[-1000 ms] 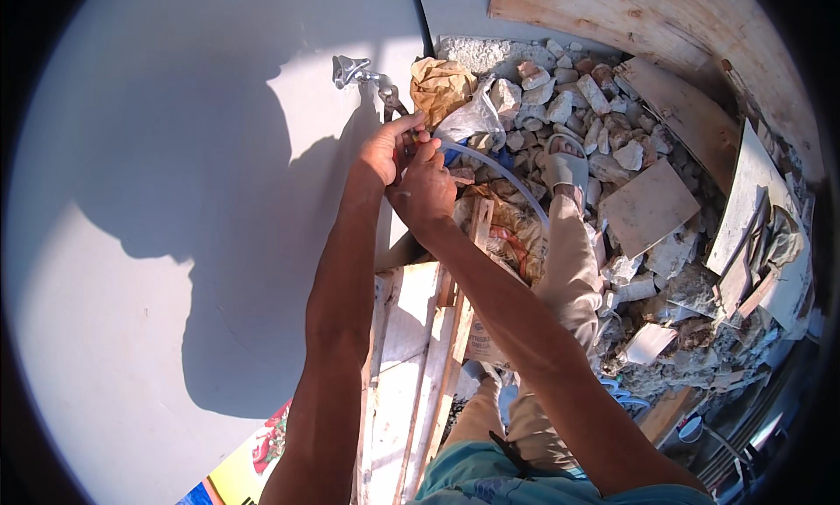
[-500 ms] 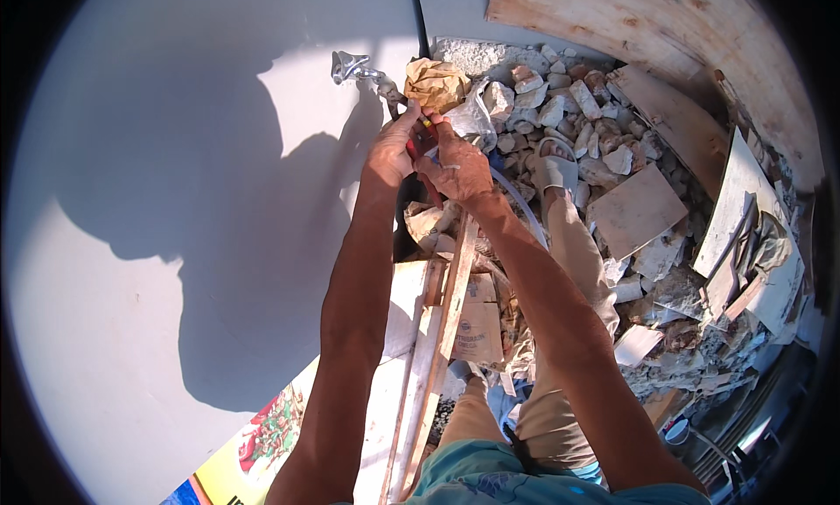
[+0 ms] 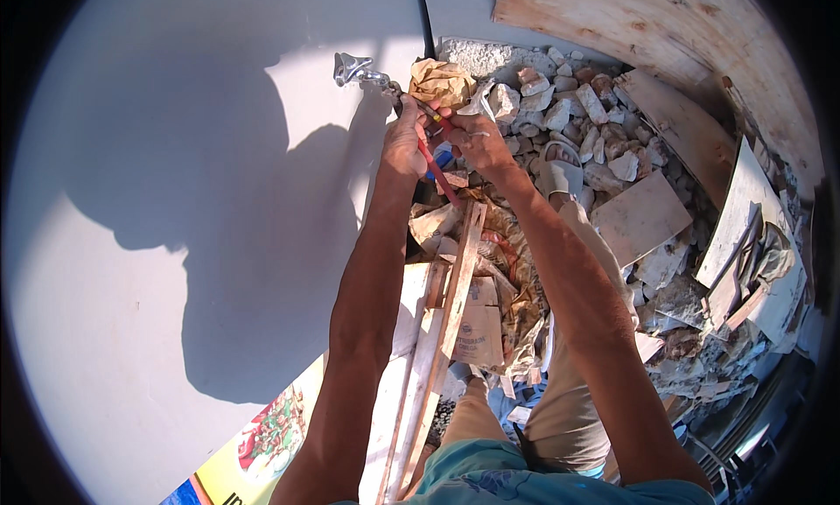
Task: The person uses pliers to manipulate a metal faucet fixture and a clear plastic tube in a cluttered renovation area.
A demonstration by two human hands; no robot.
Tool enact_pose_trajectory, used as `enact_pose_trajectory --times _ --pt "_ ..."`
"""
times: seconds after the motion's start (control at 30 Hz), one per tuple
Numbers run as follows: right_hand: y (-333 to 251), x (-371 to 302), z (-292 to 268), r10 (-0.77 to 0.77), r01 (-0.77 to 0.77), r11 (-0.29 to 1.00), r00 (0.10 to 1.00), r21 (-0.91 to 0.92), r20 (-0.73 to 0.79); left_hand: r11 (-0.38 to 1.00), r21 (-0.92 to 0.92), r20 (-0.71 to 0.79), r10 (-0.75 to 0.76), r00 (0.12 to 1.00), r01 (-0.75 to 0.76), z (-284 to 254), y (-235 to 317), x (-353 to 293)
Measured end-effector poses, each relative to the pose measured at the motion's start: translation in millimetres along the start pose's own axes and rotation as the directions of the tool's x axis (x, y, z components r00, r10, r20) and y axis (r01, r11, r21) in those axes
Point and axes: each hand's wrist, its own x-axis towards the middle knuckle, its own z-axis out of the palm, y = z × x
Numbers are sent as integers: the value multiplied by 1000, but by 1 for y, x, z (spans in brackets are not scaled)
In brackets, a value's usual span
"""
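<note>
A chrome tap (image 3: 354, 69) sticks out from the pale wall, with a pipe fitting (image 3: 392, 89) leading from it toward my hands. Just below that fitting, my left hand (image 3: 402, 142) is closed around red-handled pliers (image 3: 439, 174). One long red handle slants down out of my grip; the other runs toward my right hand (image 3: 481, 142), whose fingers are bent around its end. The plier jaws are mostly hidden behind my left fingers. Crumpled brown paper (image 3: 442, 83) lies right behind both hands, and a whitish plastic piece (image 3: 479, 101) shows beside my right fingers.
Broken stones (image 3: 569, 111) and rubble cover the ground to the right, with a square board piece (image 3: 643, 216) on them. Wooden planks (image 3: 451, 286) lean below my hands. A large plywood sheet (image 3: 612, 19) stands at the back right. My sandalled foot (image 3: 560, 165) rests on the rubble.
My right hand has shifted right, away from my left hand, and the plier handles have spread apart. More of the lower red handle shows. The clear hose near my right forearm is now mostly hidden.
</note>
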Motion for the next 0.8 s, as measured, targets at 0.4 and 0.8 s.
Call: enact_pose_trajectory --times 0.4,0.8 --pt "-30 -9 -33 376 -509 765 850 395 368 993 -121 -162 -19 987 -1 22 4 2" --pt "-10 -7 -20 149 -693 386 698 608 701 997 -39 -263 -78 961 71 29 10 -3"
